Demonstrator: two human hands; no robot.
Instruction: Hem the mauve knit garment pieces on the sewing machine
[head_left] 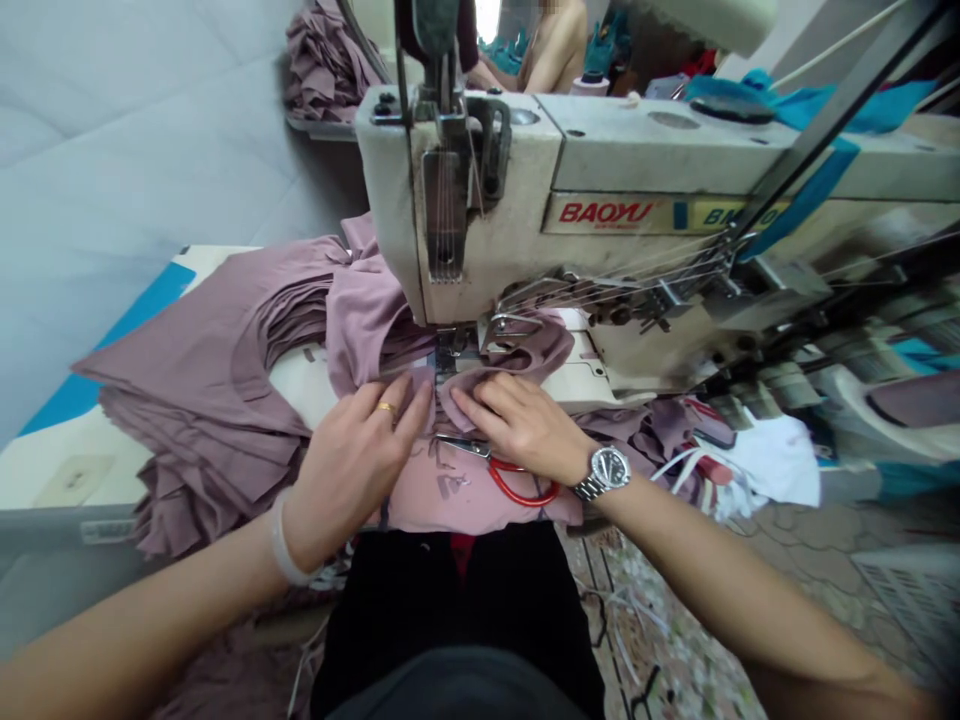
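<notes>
A mauve knit piece [495,375] is laid on the bed of a sewing machine [480,180], and its folded edge is placed just in front of the presser foot [448,345], below the machine head at the centre of the frame. The left hand [349,470] is placed on the fabric at the left of the foot, and a ring [386,407] is worn on one finger. The right hand [525,425] is placed on the fold at the right of the foot, and a wristwatch [609,468] is worn on its wrist. The fingers [409,405] of both hands are released and are lying almost flat on the cloth, so no clenching is seen. Scissors [521,480] with red handles are lying on the pink cloth [465,495] directly under the right hand, and they seem to be touched by its palm side. A large stack of cut mauve pieces [202,400] is lying on the worktop [75,470] at the left of the frame. Another pile [326,70] is seen at the upper left, and a white cloth [772,460] is seen at the right. A bare shoulder of another person [555,45] is seen beyond the machine.
</notes>
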